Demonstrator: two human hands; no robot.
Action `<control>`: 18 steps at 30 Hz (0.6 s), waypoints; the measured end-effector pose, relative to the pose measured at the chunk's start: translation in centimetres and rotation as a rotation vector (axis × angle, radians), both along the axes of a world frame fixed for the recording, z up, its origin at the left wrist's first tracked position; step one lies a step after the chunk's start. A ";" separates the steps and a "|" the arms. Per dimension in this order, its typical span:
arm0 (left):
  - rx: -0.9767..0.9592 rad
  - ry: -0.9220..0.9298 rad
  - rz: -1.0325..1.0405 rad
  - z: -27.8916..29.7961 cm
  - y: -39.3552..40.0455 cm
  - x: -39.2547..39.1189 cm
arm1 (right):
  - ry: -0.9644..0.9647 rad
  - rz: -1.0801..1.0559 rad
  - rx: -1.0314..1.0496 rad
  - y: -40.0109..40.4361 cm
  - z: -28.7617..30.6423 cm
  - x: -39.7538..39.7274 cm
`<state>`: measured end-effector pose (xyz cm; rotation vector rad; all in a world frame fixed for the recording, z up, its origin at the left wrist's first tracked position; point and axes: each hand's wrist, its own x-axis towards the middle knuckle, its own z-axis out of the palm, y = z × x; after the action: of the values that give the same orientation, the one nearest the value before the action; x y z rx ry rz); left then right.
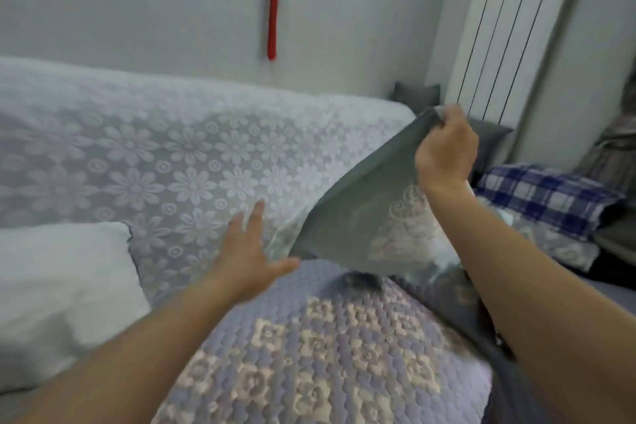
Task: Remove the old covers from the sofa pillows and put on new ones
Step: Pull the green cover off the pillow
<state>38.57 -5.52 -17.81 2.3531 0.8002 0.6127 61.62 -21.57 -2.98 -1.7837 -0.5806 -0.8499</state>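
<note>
Head view — right hand (445, 151) pinches limp grey-green cover (361, 210).

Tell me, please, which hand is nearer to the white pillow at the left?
Left. The left hand is open above the sofa, just right of the white pillow. The right hand is farther right, holding up a grey cover.

Grey-green cover (347, 213) with pale embroidered motif, limp, one corner lifted; bare white pillow (58, 293) lying left.

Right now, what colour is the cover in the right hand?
Grey-green cover with a pale embroidered motif, pinched by the right hand; head view.
</note>
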 end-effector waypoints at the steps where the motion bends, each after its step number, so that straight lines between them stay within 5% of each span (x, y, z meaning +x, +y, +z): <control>1: 0.039 -0.041 -0.044 3.2 -1.2 0.0 | -0.027 0.026 0.047 -0.5 2.4 -1.7; 5: 0.179 -0.007 -0.167 10.9 -7.5 -2.7 | -0.121 0.149 0.165 -0.8 9.0 -7.4; 11: 0.508 -0.182 0.226 14.2 -8.7 -13.9 | -0.082 0.494 0.241 7.2 14.1 -18.6; 14: 0.451 -0.019 0.489 13.1 -5.2 -21.5 | -0.068 0.885 -0.086 13.9 13.5 -28.4; 18: 0.169 0.207 0.780 5.9 -0.5 -33.7 | -0.451 1.008 -0.730 17.3 7.4 -36.4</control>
<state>4.89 -5.99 -11.95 2.2225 1.8557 0.7653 25.21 -4.25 4.38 -1.5443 -2.0649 -0.3005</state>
